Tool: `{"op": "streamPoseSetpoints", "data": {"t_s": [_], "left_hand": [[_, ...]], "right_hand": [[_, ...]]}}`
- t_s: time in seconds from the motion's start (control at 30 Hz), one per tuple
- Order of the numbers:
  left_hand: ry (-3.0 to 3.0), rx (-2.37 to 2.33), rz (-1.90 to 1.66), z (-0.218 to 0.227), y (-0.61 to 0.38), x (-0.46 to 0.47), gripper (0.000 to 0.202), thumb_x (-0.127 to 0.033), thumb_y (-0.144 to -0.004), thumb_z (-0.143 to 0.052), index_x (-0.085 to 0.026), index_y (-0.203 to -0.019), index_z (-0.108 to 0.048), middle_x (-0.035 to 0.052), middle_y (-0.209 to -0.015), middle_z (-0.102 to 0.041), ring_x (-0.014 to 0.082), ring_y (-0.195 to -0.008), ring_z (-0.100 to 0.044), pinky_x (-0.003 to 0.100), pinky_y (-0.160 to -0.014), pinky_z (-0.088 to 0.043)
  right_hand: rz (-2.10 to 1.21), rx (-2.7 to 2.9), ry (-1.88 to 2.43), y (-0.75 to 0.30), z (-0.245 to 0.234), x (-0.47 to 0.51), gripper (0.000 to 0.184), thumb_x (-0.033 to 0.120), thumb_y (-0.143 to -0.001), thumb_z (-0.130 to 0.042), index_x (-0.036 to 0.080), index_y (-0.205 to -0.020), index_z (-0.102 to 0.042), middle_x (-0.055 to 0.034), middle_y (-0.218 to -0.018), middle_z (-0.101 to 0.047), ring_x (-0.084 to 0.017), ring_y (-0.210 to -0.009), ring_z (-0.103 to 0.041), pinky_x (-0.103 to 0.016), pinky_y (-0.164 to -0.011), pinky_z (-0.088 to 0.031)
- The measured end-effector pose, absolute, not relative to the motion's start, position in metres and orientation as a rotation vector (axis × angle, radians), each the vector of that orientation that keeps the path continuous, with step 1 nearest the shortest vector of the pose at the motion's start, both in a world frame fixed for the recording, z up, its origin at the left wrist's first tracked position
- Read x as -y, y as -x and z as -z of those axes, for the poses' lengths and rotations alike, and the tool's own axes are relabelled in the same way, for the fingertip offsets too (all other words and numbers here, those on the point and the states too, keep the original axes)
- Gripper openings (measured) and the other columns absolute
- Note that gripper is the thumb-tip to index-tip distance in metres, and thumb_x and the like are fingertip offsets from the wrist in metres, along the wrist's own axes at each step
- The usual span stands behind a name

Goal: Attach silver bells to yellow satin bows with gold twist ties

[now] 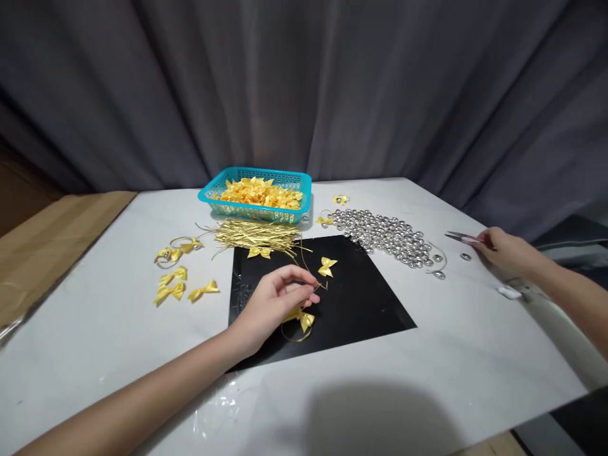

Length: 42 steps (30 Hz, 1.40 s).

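Observation:
Over the black mat [365, 304], my left hand [280, 294] pinches a thin gold cord [319, 287] between thumb and fingertips. Just below those fingers lies a yellow ribbon bow [305, 320], with a loop of gold cord curving under it. A second bow [327, 266] rests on the mat beyond my fingertips. Off at the right side of the table, my right hand [503, 248] is closed on a pair of small scissors [462, 238]; their blades point left and are slightly apart. My palm hides the handles.
A blue basket [304, 183] full of yellow bows stands at the back. Before it lies a bundle of gold cords [256, 234]. Silver beads [384, 234] are heaped right of centre. Several bows [170, 292] lie at left. A white object [509, 292] sits near my right wrist.

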<state>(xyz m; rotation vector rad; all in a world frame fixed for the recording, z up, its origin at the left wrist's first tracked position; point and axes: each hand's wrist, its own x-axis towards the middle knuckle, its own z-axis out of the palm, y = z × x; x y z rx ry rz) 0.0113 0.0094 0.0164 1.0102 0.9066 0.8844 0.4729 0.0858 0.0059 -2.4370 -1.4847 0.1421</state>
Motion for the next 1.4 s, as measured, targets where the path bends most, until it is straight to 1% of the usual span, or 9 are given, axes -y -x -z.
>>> {"op": "streamPoseSetpoints", "data": {"t_s": [0.13,0.27,0.37,0.47,0.63,0.9,1.0,1.13,1.4], "left_hand": [[-0.934,-0.9,-0.854,-0.015,-0.009,-0.011,0.005,-0.016,-0.075,-0.067,-0.016,-0.08,-0.067,-0.0003,-0.071,-0.07,0.0065,-0.069,-0.063,0.016,-0.069,-0.047],[-0.805,-0.899,-0.892,-0.016,-0.009,-0.014,0.006,-0.014,-0.073,-0.069,-0.016,-0.079,-0.068,0.0002,-0.073,-0.07,0.007,-0.074,-0.064,0.015,-0.07,-0.047],[-0.639,-0.895,-0.911,-0.016,-0.01,-0.014,0.01,-0.009,-0.072,-0.069,-0.014,-0.079,-0.067,0.0003,-0.072,-0.069,0.0074,-0.073,-0.065,0.015,-0.071,-0.049],[-0.556,-0.908,-0.913,-0.015,-0.01,-0.012,0.011,-0.004,-0.072,-0.066,-0.013,-0.079,-0.065,0.0011,-0.074,-0.068,0.0075,-0.072,-0.066,0.015,-0.071,-0.05],[-0.536,-0.92,-0.884,-0.014,-0.009,-0.011,0.015,-0.001,-0.074,-0.06,-0.014,-0.082,-0.06,0.0019,-0.072,-0.068,0.0078,-0.064,-0.066,0.015,-0.064,-0.051],[-0.611,-0.833,-0.834,-0.024,-0.003,-0.014,0.019,-0.003,-0.066,-0.067,-0.014,-0.08,-0.06,-0.0001,-0.066,-0.066,0.0068,-0.06,-0.063,0.014,-0.06,-0.047],[-0.747,-0.78,-0.829,-0.026,-0.001,-0.013,0.018,-0.007,-0.066,-0.07,-0.015,-0.077,-0.06,-0.0013,-0.072,-0.066,0.0084,-0.066,-0.065,0.017,-0.066,-0.047],[-1.09,-0.704,-0.802,-0.026,0.001,-0.013,0.007,-0.012,-0.071,-0.067,-0.016,-0.076,-0.063,0.0008,-0.08,-0.067,0.0105,-0.072,-0.066,0.022,-0.072,-0.047],[-1.39,-0.717,-0.725,-0.032,0.004,-0.013,0.033,-0.012,-0.08,-0.057,-0.016,-0.112,-0.062,0.0028,-0.074,-0.067,0.0129,-0.071,-0.066,0.023,-0.068,-0.048]], "right_hand": [[-0.083,1.356,2.274,-0.44,-0.024,-0.085,0.029,0.03,-0.09,-0.053,0.018,-0.117,-0.054,-0.0076,-0.115,-0.056,-0.019,-0.099,-0.058,-0.036,-0.082,-0.05],[-0.236,1.436,1.899,-0.363,-0.042,-0.067,0.046,0.021,-0.088,-0.053,0.02,-0.13,-0.035,-0.0098,-0.102,-0.057,-0.016,-0.083,-0.058,-0.029,-0.07,-0.05],[-0.49,1.636,1.674,-0.285,-0.046,-0.037,0.032,0.035,-0.079,-0.065,0.019,-0.106,-0.059,-0.0039,-0.072,-0.058,-0.014,-0.063,-0.056,-0.025,-0.058,-0.047],[-0.75,1.983,1.272,-0.219,-0.04,-0.014,0.024,0.031,-0.075,-0.066,0.019,-0.096,-0.066,0.0002,-0.059,-0.058,-0.011,-0.05,-0.051,-0.023,-0.049,-0.043],[-0.691,2.331,0.792,-0.184,-0.026,-0.019,0.026,0.014,-0.082,-0.053,0.019,-0.103,-0.068,-0.0047,-0.08,-0.072,-0.011,-0.06,-0.061,-0.02,-0.055,-0.045],[-0.754,2.267,0.841,-0.186,-0.035,-0.021,0.01,0.018,-0.08,-0.059,0.015,-0.08,-0.068,-0.0035,-0.064,-0.067,-0.011,-0.052,-0.055,-0.02,-0.048,-0.04],[-0.885,2.025,1.02,-0.18,-0.038,-0.021,0.016,0.027,-0.077,-0.064,0.015,-0.066,-0.06,-0.0008,-0.059,-0.058,-0.009,-0.05,-0.047,-0.021,-0.046,-0.034],[-0.985,1.708,1.098,-0.176,-0.043,-0.031,0.019,0.032,-0.074,-0.067,0.016,-0.071,-0.058,0.0028,-0.059,-0.05,-0.007,-0.051,-0.04,-0.021,-0.047,-0.032],[-1.142,1.608,1.086,-0.172,-0.055,-0.049,0.025,0.036,-0.069,-0.071,0.016,-0.074,-0.057,0.0062,-0.056,-0.045,-0.005,-0.044,-0.03,-0.021,-0.041,-0.022]]}}
